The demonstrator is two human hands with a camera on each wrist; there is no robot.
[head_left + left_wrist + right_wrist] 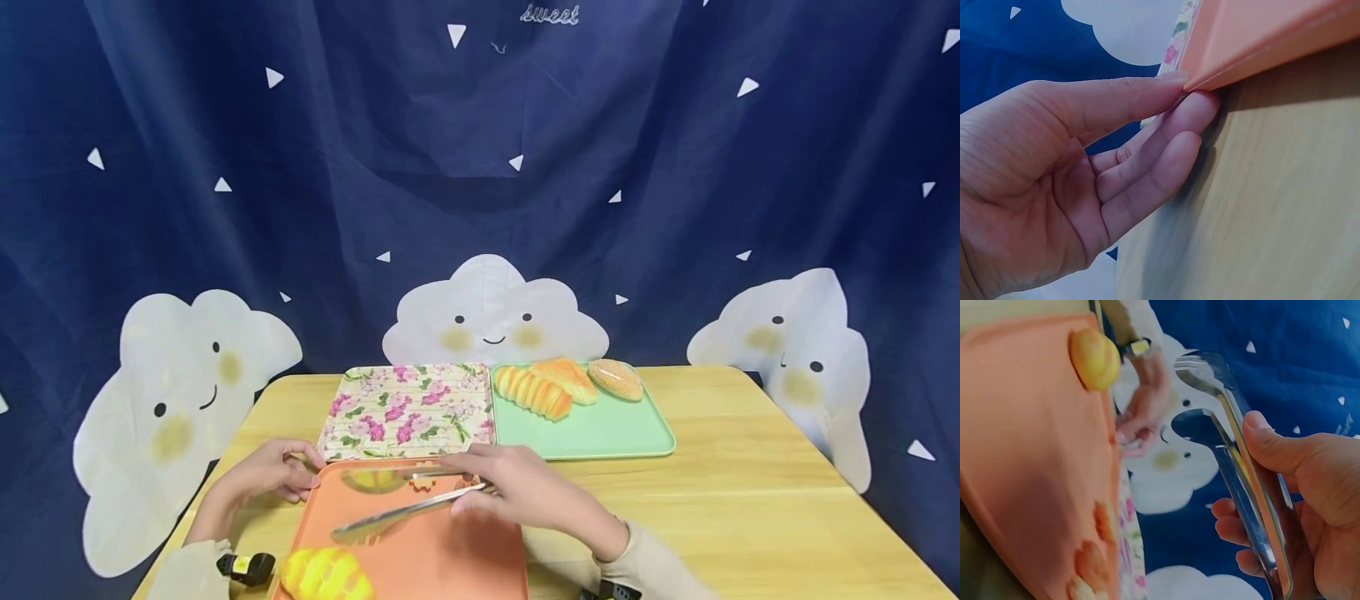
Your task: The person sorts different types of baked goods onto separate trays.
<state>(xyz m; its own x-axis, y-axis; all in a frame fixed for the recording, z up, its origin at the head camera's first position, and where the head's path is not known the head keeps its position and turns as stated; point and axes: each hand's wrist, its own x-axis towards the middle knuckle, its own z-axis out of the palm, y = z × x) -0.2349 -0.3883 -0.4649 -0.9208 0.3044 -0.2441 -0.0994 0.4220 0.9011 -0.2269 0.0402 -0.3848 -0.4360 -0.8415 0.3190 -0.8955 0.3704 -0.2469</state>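
An orange tray (450,558) lies at the table's near edge, and a yellow ridged bread (326,575) sits on its near left part. My left hand (281,475) pinches the tray's far left corner (1260,31), thumb (1172,81) on the rim and fingers (1200,106) underneath. My right hand (517,487) grips metal tongs (405,515) over the tray, their two arms spread apart and pointing left with nothing between them. The right wrist view shows the tongs (1235,444) in my palm, the tray (1029,425) and the bread (1093,357).
Behind the orange tray lie a floral tray (408,412) and a green tray (600,433) with three breads (534,392) along its far edge. The wooden table (750,483) stands against a dark blue cloud-print curtain (480,167).
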